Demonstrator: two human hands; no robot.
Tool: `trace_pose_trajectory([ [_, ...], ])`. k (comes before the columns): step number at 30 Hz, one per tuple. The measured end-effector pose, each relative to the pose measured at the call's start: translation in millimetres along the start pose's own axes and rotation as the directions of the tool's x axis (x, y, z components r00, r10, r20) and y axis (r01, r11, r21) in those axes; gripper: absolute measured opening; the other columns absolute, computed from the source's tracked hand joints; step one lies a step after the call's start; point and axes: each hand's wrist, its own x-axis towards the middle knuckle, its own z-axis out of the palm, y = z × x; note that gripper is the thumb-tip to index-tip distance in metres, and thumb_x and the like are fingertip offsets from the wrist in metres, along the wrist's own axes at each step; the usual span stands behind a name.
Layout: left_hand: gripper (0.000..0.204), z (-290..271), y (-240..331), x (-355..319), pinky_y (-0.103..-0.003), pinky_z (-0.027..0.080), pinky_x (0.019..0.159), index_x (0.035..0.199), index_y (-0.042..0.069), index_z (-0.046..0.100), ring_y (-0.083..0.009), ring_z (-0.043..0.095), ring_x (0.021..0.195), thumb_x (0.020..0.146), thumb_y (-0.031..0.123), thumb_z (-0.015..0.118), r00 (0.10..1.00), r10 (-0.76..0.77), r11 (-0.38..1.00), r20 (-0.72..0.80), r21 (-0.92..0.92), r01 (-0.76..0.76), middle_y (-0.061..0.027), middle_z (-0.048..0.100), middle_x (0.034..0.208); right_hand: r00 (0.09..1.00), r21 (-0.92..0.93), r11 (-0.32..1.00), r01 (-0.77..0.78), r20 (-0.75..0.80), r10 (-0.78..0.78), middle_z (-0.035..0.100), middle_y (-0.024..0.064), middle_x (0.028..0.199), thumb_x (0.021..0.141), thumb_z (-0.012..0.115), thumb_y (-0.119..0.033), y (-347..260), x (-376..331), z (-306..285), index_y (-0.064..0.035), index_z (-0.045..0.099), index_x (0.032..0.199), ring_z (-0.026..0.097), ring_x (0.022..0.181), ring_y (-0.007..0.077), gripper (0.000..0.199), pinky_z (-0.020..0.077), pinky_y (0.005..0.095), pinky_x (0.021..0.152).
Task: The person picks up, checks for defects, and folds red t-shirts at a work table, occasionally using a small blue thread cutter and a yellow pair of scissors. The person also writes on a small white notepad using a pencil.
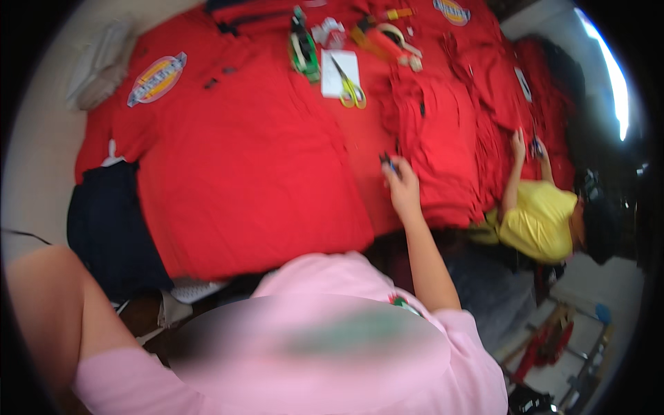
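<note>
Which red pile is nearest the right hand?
The folded pile, immediately right of the right hand in the picture. The broad pile lies to the left, with a strip of red surface between it and the hand.

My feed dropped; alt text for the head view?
The right hand holds a small dark tool beside stacked red garments; the left hand is out of view. Yellow-handled scissors lie beyond; a co-worker is at right.

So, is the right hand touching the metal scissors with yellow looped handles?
Apart. The head view shows a stretch of red fabric between the right hand and the scissors, which lie farther up the picture.
</note>
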Motion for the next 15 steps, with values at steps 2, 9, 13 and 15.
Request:
trace_pose_trajectory([
  [2, 0.033, 10.7, 9.3, -0.6, -0.040, 0.040, 0.118, 0.131, 0.003, 0.063, -0.0249, 0.055, 0.132, 0.110, 0.024, 0.049, 0.996, -0.014, 0.997, 0.089, 0.082, 0.007, -0.0092, 0.063, 0.135, 0.998, -0.054, 0.998, 0.038, 0.042, -0.035, 0.058, -0.0032, 0.084, 0.103, 0.066, -0.011, -3.2, -4.3, 11.6, -0.0033, 0.065, 0.108, 0.052, 0.070, 0.0052, 0.009, 0.0426, 0.0229, 0.063],
  [9, 0.034, 22.9, 27.0, -6.3, -0.039, 0.039, 0.119, 0.135, 0.006, 0.060, -0.0241, 0.051, 0.136, 0.110, 0.026, 0.050, 0.968, -0.033, 0.950, 0.248, 0.310, -0.047, -0.0077, 0.059, 0.140, 0.989, -0.264, 0.962, 0.068, 0.147, -0.030, 0.066, 0.0061, 0.091, 0.096, 0.071, -0.007, -16.1, 14.4, 40.8, -0.0003, 0.068, 0.113, 0.059, 0.081, 0.0141, 0.019, 0.0506, 0.0312, 0.075],
  [13, 0.036, 31.3, 41.7, 1.9, -0.039, 0.038, 0.119, 0.138, 0.007, 0.058, -0.0236, 0.049, 0.138, 0.109, 0.027, 0.050, 0.969, -0.032, 0.920, 0.244, 0.387, -0.067, -0.0068, 0.057, 0.143, 0.970, -0.218, 0.953, 0.213, 0.164, -0.179, 0.060, 0.0025, 0.086, 0.096, 0.073, -0.010, 7.9, 14.2, 46.7, -0.0003, 0.067, 0.111, 0.055, 0.078, 0.0111, 0.019, 0.0463, 0.0289, 0.070],
  [15, 0.036, 38.9, 61.6, 0.6, -0.039, 0.038, 0.119, 0.139, 0.008, 0.057, -0.0234, 0.048, 0.139, 0.109, 0.028, 0.050, 0.977, -0.019, 0.898, 0.213, 0.433, -0.077, -0.0063, 0.056, 0.145, 0.952, -0.202, 0.943, 0.263, 0.211, -0.221, 0.056, -0.0034, 0.084, 0.099, 0.069, -0.008, 5.6, 6.0, 47.1, -0.0013, 0.066, 0.110, 0.051, 0.076, 0.0075, 0.013, 0.0425, 0.0265, 0.065],
])
